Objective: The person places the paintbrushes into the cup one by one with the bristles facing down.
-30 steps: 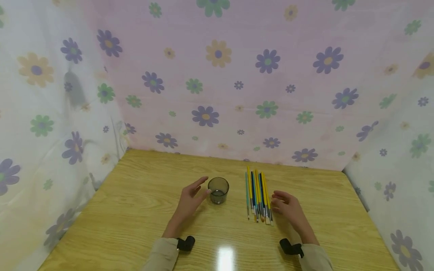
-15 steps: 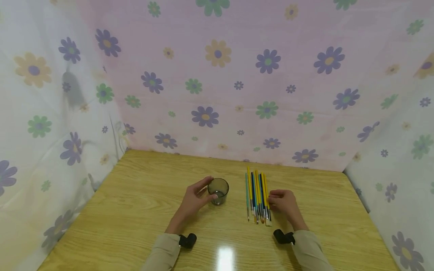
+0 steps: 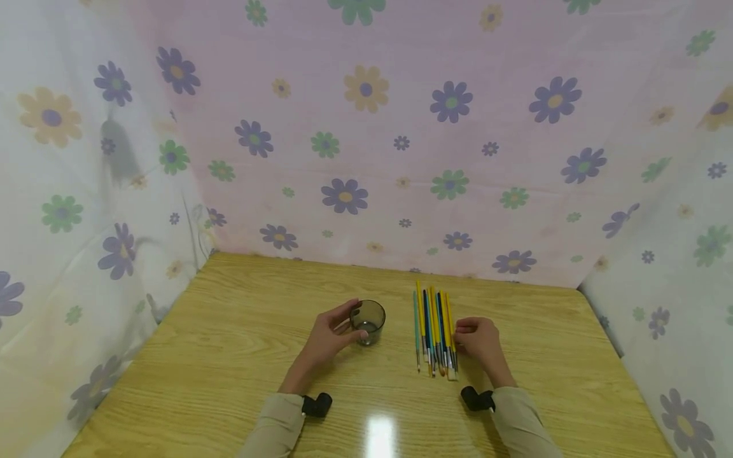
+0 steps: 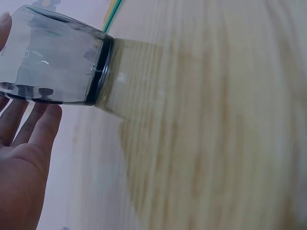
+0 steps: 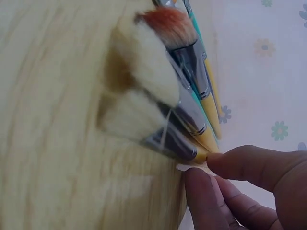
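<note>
A smoky glass cup stands upright on the wooden table. My left hand curves round its left side, thumb and fingers on the glass; in the left wrist view the hand lies beside and below it. To the right lies a row of paintbrushes with yellow, blue and teal handles, bristles toward me. My right hand is at the row's right edge. In the right wrist view the hand pinches the yellow handle of the outermost brush between thumb and finger.
The wood-grain table has a bright light reflection near its front. Flower-patterned cloth hangs behind the table and along both sides. Black wrist cameras sit on both cuffs.
My left hand has moved right and closed round the cup. My right hand has moved left to the brushes, its fingers coming together on the outermost one.
</note>
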`<state>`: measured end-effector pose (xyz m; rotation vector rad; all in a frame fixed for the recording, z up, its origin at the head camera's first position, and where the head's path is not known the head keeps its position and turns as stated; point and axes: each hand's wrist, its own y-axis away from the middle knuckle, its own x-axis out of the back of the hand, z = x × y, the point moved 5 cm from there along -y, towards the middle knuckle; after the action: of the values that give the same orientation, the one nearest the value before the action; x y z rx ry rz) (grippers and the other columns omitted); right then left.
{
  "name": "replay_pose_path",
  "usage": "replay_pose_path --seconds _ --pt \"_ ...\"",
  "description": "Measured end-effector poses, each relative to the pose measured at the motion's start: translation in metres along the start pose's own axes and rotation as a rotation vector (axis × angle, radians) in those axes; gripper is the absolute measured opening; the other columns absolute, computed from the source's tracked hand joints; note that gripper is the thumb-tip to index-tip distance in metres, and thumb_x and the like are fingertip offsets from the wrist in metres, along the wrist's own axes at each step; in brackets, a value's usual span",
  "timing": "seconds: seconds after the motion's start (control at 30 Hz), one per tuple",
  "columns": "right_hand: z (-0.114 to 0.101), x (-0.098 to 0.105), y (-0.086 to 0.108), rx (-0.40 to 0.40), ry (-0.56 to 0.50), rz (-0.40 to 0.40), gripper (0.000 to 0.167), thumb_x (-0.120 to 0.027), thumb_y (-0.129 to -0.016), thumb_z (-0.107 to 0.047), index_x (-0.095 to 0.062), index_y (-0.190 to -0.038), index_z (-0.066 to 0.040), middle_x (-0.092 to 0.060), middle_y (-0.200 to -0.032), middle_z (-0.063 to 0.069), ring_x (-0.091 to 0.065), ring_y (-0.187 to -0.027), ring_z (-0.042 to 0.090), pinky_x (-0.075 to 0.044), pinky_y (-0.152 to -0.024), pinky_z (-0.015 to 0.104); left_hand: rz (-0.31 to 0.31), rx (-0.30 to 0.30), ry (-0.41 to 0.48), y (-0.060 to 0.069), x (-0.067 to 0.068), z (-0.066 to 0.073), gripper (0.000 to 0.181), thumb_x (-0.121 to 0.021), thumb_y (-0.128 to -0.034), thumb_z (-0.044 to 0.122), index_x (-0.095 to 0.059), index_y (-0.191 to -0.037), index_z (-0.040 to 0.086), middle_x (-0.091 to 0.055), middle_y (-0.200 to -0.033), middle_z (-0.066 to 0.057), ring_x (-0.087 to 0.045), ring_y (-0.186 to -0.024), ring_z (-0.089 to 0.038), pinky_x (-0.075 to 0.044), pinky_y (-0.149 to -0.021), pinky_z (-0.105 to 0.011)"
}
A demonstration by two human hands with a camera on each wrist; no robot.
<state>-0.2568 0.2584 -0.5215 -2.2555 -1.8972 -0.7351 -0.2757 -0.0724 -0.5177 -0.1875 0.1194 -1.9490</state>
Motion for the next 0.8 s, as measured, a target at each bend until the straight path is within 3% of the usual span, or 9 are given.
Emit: replay_pose_path --seconds 0.13,0.37,0.8 --pt "-0.0026 -0.0011 -0.0006 0.031 0.044 0.013 0.033 -0.068 -0.089 0.003 -0.065 -0.120 0.014 -0.068 -0.108 0.026 -0.070 -0.085 0.024 -0.066 -0.069 0.035 -0.012 0.010 0.023 0.0001 -0.0007 -0.0004 0.074 -0.077 -0.0902 0.004 -0.039 -0.153 -0.005 -0.044 -0.157 -0.018 -0.039 -0.147 -0.034 -0.039 -0.118 -0.036" --pt "-0.0043 -0.0028 -0.0025 0.059 0.072 0.014 0.031 -0.068 -0.088 0.003 -0.065 -0.117 0.015 -0.068 -0.106 0.028 -0.071 -0.084 0.027 -0.066 -0.068 0.037 -0.024 -0.004 0.024 0.0005 -0.0026 -0.0010 0.074 -0.075 -0.0920 0.005 -0.036 -0.154 -0.006 -0.042 -0.158 -0.020 -0.036 -0.148 -0.036 -0.037 -0.119 -0.040" --pt "-0.0077 -0.0041 -0.0031 0.076 0.183 0.024 0.031 -0.069 -0.086 0.003 -0.066 -0.115 0.014 -0.069 -0.104 0.027 -0.070 -0.084 0.032 -0.064 -0.064 0.036 0.014 0.046 0.001 -0.0010 -0.0012 -0.0022 0.069 -0.074 -0.0939 0.008 -0.041 -0.154 -0.001 -0.047 -0.156 -0.013 -0.040 -0.147 -0.030 -0.039 -0.119 -0.039"
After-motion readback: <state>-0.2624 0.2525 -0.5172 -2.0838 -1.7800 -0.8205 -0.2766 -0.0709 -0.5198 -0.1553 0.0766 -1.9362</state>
